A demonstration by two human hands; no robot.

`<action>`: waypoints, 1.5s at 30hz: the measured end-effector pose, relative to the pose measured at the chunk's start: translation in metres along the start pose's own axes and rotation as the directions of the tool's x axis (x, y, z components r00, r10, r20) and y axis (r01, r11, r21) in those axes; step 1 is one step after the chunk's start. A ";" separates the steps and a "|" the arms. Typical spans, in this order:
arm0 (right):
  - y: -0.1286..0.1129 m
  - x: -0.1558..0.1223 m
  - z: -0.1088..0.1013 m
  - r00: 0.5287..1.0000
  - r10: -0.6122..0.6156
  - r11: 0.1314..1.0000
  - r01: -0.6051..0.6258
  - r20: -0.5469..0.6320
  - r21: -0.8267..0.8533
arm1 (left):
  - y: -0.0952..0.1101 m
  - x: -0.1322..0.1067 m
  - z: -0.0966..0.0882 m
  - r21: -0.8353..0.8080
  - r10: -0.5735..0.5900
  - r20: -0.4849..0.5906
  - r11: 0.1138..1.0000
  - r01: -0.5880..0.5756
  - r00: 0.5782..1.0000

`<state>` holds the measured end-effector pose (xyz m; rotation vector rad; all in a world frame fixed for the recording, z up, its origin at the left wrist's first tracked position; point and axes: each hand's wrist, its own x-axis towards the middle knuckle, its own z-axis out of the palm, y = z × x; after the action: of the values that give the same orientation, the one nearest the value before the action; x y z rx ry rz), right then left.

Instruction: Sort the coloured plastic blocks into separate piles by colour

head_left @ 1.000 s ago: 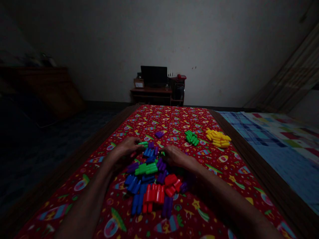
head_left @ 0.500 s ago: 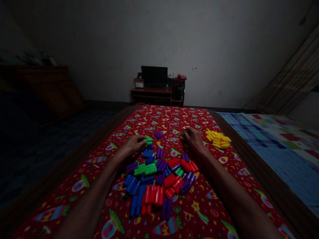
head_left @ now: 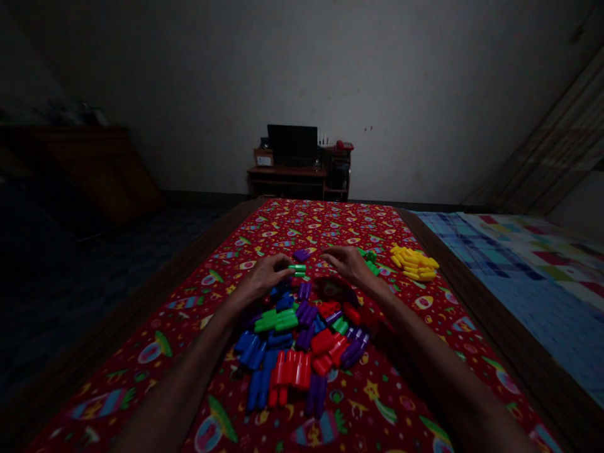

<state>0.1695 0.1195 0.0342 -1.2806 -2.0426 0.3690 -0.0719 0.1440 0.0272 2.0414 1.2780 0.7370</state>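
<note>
My left hand point(head_left: 270, 275) grips a green plastic block point(head_left: 298, 269) of joined tubes between thumb and fingers, above the far side of a mixed pile. My right hand point(head_left: 348, 261) is a little to its right, fingers apart and pointing toward the block, with nothing visible in them. Just beyond the right hand lie several green blocks point(head_left: 370, 263), partly hidden by it. Below both hands spreads the pile, with red blocks point(head_left: 291, 370), blue blocks point(head_left: 252, 349), purple blocks point(head_left: 317, 393) and more green ones. A lone purple block point(head_left: 301, 255) lies beyond the left fingertips.
A group of yellow blocks point(head_left: 414, 263) lies at the right side of the red patterned cloth point(head_left: 330, 220). Beyond the far edge stands a desk point(head_left: 287, 171) with a dark monitor point(head_left: 292, 143). A bed with a checked cover point(head_left: 491, 251) is at the right.
My left hand has moved right, carrying the green block. My right hand has let go of a green block by the other green ones and moved left, its fingers now apart.
</note>
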 end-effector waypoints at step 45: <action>-0.080 -0.047 0.054 0.809 -0.409 0.875 0.480 0.423 -0.071 | 0.034 -0.028 -0.046 0.307 -0.079 0.317 0.951 -0.024 0.945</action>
<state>0.0912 0.0469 0.0216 -0.8115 -2.6953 0.2413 -0.0966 0.1161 0.0790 2.2673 1.2822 0.1743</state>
